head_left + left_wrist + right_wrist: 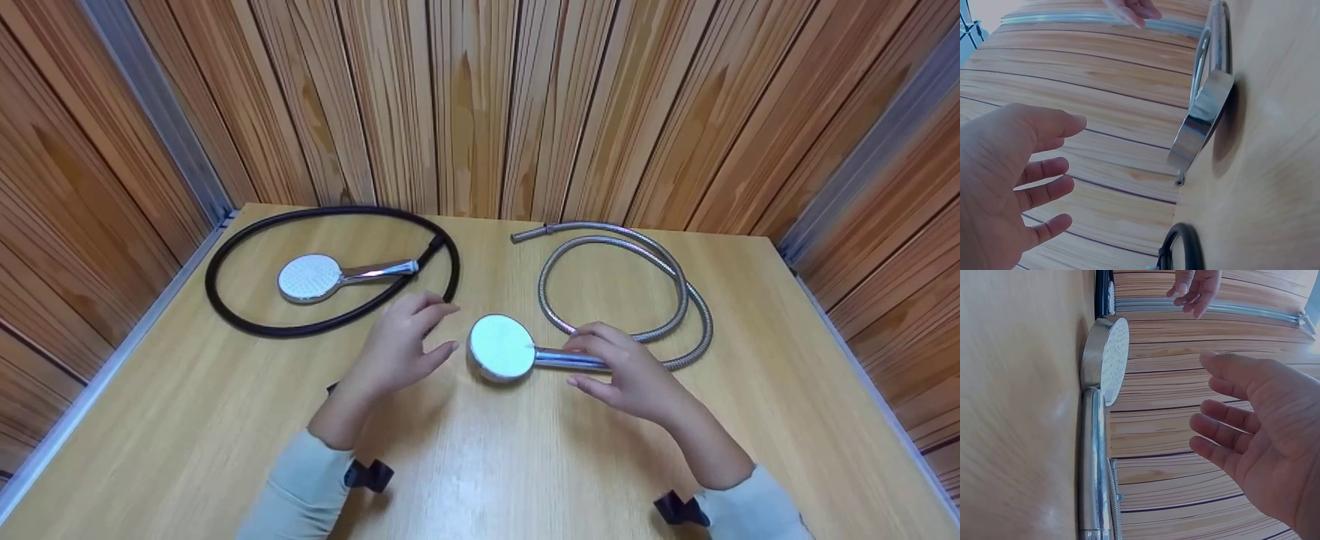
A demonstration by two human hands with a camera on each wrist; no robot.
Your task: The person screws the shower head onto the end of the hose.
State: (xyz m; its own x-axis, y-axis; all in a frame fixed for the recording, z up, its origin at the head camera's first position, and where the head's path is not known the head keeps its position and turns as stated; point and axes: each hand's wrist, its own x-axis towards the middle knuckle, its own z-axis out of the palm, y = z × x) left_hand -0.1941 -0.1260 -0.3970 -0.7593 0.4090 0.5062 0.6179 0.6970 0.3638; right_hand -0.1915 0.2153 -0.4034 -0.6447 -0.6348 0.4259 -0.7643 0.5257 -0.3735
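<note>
A chrome shower head (502, 348) with a pale round face lies on the table between my hands, its handle pointing right. My right hand (622, 371) hovers over that handle; in the right wrist view its relaxed fingers (1221, 430) stand apart from the metal. To the left of the face is my left hand (409, 341), fingers spread and holding nothing, as the left wrist view also shows. A silver metal shower hose (679, 281) lies coiled behind the right hand. Beyond the left hand, a second shower head (309, 277) lies inside a looped black hose (217, 292).
The wooden table (465, 480) meets a wood-panelled wall (472, 105) at the back, with panelled sides left and right. A loose end of the silver hose (529, 235) points left near the back edge. Dark straps (369, 475) hang at both sleeves.
</note>
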